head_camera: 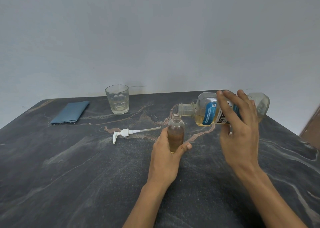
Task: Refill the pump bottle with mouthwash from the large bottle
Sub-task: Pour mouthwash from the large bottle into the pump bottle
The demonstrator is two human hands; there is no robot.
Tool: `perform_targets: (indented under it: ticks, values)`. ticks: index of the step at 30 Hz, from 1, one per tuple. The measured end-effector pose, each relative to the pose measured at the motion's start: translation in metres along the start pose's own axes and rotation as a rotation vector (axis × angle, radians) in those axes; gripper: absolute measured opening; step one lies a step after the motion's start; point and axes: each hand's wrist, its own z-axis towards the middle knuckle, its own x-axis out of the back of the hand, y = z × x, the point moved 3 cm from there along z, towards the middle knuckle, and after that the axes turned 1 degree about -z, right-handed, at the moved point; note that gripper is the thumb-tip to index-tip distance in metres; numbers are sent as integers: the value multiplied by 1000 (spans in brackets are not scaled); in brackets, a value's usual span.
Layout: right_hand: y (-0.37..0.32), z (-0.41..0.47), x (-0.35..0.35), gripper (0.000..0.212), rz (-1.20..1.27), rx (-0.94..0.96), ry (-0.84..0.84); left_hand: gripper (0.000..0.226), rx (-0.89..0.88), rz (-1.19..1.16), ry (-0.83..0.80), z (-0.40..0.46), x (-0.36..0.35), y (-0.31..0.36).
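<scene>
- The left hand (167, 147) wraps around the lower part of the small bottle (175, 134), thumb on the right side and fingers curled behind it, holding it upright on the dark marbled table (72, 167).
- The small bottle is open at the top and holds amber liquid to roughly its shoulder.
- The right hand (239, 129) grips the large bottle (207, 111) around its labelled middle, fingers over the top and thumb underneath.
- The large bottle lies tipped almost flat in the air, its open neck pointing left and sitting just above and beside the small bottle's mouth. Pale yellow liquid pools along its lower side.
- Whether liquid is flowing between the two necks cannot be told.
- The white pump (124, 133) lies on its side on the table, left of the small bottle, its tube pointing right.
- A clear glass (117, 99) stands near the back edge by the wall.
- A folded blue cloth (70, 112) lies to the left of the glass.
</scene>
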Motion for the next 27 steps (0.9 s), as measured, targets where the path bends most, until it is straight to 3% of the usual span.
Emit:
perform_targets:
  ticks: [16,27]
  values:
    - [0,0,0,92,0,-7,-7,52,9,-8,0,0,0,2]
    - [2,0,-1,89,4,-1,-11,42,-3,-16,2,-1,1,1]
